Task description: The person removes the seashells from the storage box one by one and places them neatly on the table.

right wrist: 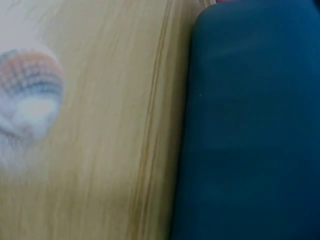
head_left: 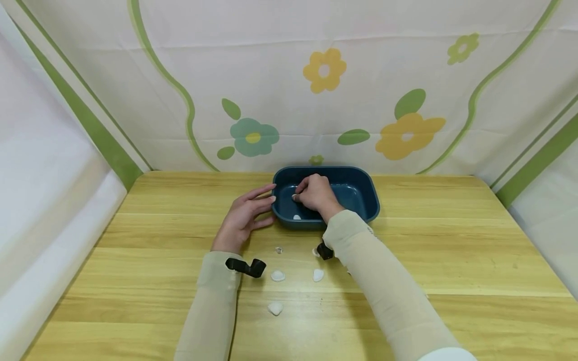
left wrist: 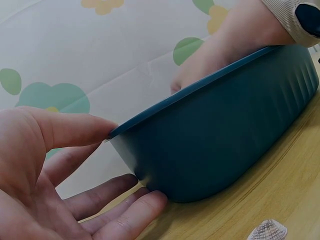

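A dark blue plastic basin (head_left: 372, 200) stands at the back of the wooden table. My right hand (head_left: 317, 194) reaches down into it, thumb and fingers pinching a small pale seashell (head_left: 295, 197) low over its floor. Another white shell (head_left: 296, 217) lies inside near the front wall. Beside the basin's left end is my left hand (head_left: 241, 218), its fingers extended and spread. In the left wrist view those fingers (left wrist: 132, 212) touch the rim and the lower side wall (left wrist: 210, 135). The right wrist view shows the basin's outer wall (right wrist: 250, 125) but hides the right hand's grip.
Several seashells lie on the table in front of the basin, among them a white one (head_left: 277, 276), another (head_left: 318, 275) and a nearer one (head_left: 275, 308). A ribbed shell (right wrist: 31, 92) appears close up in the right wrist view. A flowered cloth (head_left: 289, 100) hangs right behind the basin.
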The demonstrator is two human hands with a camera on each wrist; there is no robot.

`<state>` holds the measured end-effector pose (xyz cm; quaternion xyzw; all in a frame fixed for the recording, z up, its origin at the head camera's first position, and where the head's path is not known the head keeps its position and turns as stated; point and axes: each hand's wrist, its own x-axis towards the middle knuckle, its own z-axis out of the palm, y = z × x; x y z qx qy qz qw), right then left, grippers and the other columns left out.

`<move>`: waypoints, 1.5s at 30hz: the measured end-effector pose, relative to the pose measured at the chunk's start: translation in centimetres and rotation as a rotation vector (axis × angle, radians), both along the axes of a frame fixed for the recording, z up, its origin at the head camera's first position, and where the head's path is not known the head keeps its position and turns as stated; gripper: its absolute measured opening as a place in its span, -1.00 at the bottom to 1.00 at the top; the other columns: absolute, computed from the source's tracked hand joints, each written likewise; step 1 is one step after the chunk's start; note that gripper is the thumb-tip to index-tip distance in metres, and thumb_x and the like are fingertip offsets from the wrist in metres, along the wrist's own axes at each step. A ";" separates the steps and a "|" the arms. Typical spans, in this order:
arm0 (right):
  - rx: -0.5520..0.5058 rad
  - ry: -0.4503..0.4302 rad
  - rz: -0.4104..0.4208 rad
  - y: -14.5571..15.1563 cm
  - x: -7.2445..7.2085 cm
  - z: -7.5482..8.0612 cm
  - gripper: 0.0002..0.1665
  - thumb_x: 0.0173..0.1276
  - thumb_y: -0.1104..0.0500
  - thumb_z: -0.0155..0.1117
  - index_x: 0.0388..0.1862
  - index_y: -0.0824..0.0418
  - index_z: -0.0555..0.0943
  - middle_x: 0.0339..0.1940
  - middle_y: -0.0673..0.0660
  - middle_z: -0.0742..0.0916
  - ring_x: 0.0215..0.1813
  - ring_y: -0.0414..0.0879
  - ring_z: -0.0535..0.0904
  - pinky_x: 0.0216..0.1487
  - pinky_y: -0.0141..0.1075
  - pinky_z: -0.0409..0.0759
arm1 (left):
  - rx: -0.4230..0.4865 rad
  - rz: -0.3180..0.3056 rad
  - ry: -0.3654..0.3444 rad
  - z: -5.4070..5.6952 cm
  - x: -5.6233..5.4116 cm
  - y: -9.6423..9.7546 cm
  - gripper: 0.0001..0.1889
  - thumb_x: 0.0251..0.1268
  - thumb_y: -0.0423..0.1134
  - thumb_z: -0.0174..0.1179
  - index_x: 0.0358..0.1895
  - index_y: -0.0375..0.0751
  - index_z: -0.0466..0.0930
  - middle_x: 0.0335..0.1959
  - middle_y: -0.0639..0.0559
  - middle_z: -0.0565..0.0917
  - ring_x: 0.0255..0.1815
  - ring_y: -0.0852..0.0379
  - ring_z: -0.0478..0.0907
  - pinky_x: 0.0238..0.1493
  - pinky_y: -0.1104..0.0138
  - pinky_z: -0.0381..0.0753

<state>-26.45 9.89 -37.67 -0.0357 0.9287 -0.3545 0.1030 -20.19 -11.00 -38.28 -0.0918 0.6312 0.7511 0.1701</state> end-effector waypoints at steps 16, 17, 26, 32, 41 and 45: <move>0.046 -0.021 -0.009 0.2 0.0 0.2 -0.82 0.46 0.03 0.51 -0.14 0.11 0.78 -0.01 0.12 0.81 0.00 0.05 0.68 0.18 -0.04 0.68 | 0.007 0.009 -0.022 0.0 -0.4 0.0 -0.50 0.57 -0.21 0.30 0.51 0.09 0.59 0.52 -0.04 0.57 0.27 0.08 0.69 -0.05 0.27 0.79; 0.039 -0.018 -0.012 0.2 0.1 0.2 -0.82 0.46 0.04 0.51 -0.14 0.11 0.79 -0.02 0.12 0.81 0.00 0.05 0.68 0.17 -0.04 0.68 | 0.005 0.009 -0.022 0.1 -0.4 0.0 -0.50 0.57 -0.21 0.30 0.51 0.09 0.59 0.52 -0.04 0.58 0.27 0.08 0.69 -0.04 0.27 0.79; 0.014 -0.022 -0.032 0.2 0.3 0.6 -0.84 0.44 0.05 0.53 -0.15 0.10 0.78 -0.02 0.13 0.80 0.01 0.06 0.66 0.17 -0.03 0.66 | -0.002 0.006 -0.021 0.0 -0.5 0.0 -0.50 0.57 -0.20 0.30 0.51 0.09 0.59 0.50 -0.05 0.60 0.21 0.12 0.71 -0.04 0.27 0.79; 0.007 -0.043 -0.046 0.2 0.2 0.6 -0.85 0.43 0.05 0.55 -0.17 0.09 0.79 0.03 0.11 0.79 0.04 0.06 0.66 0.22 -0.01 0.65 | 0.002 0.007 -0.025 0.0 -0.4 0.1 -0.50 0.57 -0.21 0.30 0.51 0.09 0.58 0.51 -0.04 0.59 0.25 0.09 0.70 -0.05 0.28 0.79; -0.045 -0.028 -0.020 0.4 0.2 0.3 -0.87 0.45 0.08 0.52 -0.18 0.11 0.84 -0.03 0.13 0.82 0.00 0.06 0.67 0.19 -0.03 0.66 | 0.016 0.014 -0.025 0.3 -0.2 0.1 -0.51 0.58 -0.22 0.29 0.50 0.09 0.60 0.52 -0.05 0.59 0.36 0.01 0.67 -0.05 0.28 0.79; -0.073 -0.018 -0.016 0.3 0.1 0.2 -0.87 0.44 0.09 0.53 -0.19 0.13 0.84 -0.07 0.14 0.83 -0.04 0.05 0.69 0.15 -0.06 0.67 | 0.016 0.010 -0.023 0.3 -0.2 0.0 -0.51 0.58 -0.21 0.30 0.50 0.10 0.60 0.52 -0.06 0.59 0.38 0.00 0.66 -0.05 0.28 0.79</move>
